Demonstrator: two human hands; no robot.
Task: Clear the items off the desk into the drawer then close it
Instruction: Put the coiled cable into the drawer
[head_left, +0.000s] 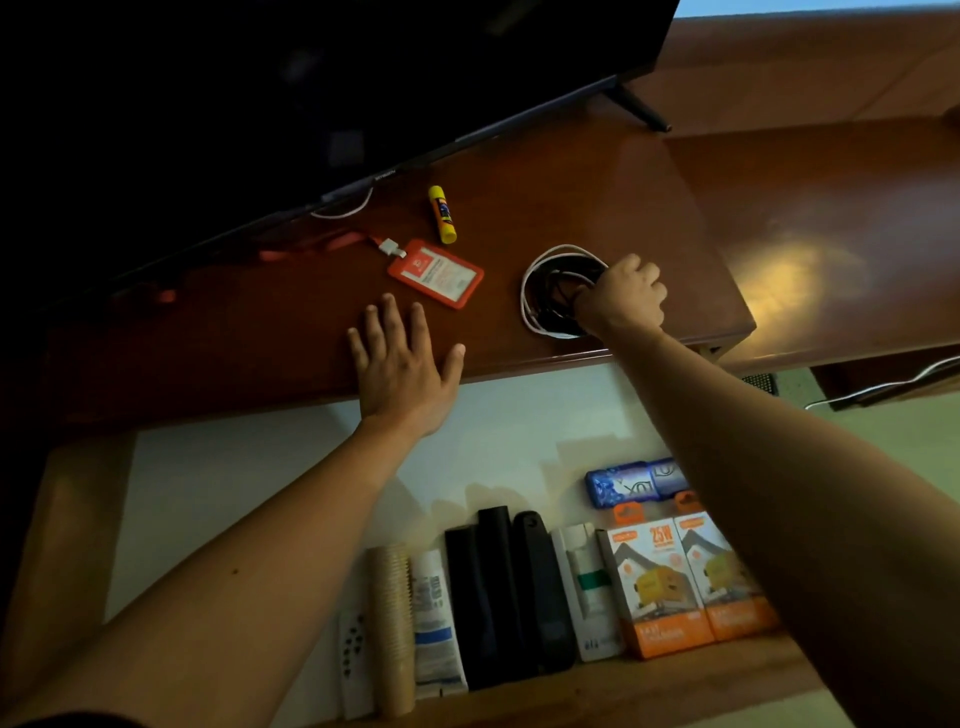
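While left hand (402, 364) lies flat, fingers spread, on bench (260, 343) edge at frame centre, right hand (621, 296) curls round coiled black and white cables (545, 291) right of centre. Red ID card holder (435, 273) with lanyard (311, 248), writing unreadable, just above left hand. Yellow glue stick (442, 214) above it, label blurred. Open drawer (571, 696) fills lower frame: two orange charger boxes (691, 582) marked "25W", blue "LUX" soap packs (631, 480), black cases (509, 592), tube (434, 618), paper cup stack (390, 623). Monitor (260, 93) upper left.
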